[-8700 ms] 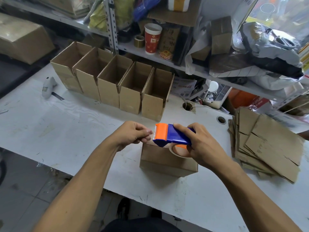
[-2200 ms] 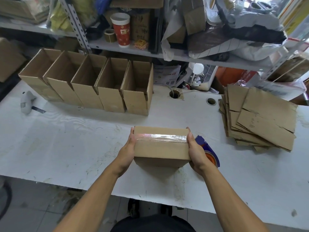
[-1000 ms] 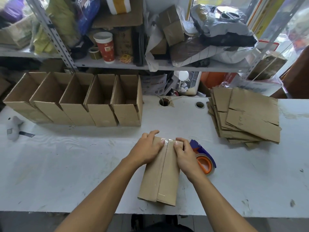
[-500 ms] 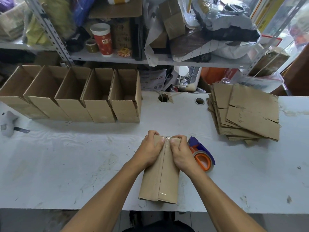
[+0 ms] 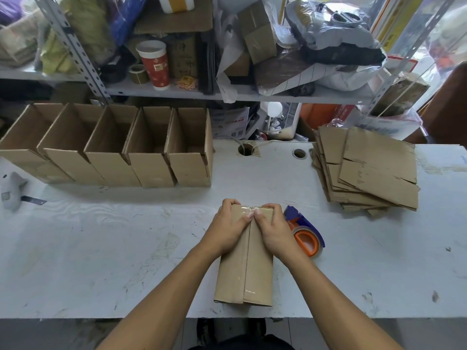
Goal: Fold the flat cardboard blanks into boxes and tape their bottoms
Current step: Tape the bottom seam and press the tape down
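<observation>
Thumbs meeting on the taped seam, fingers curled over the box's far end.
Left hand [image 5: 227, 229] and right hand [image 5: 274, 229] grip the box [image 5: 246, 274] on the table [image 5: 101, 248]; tape dispenser [image 5: 307, 236] at 3 o'clock, flat blanks [image 5: 371, 170] at 1.

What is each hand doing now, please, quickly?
Left hand: fingers curled over the far end of the box, gripping it.
Right hand: gripping the same end of the box, thumb on the tape seam.
</observation>
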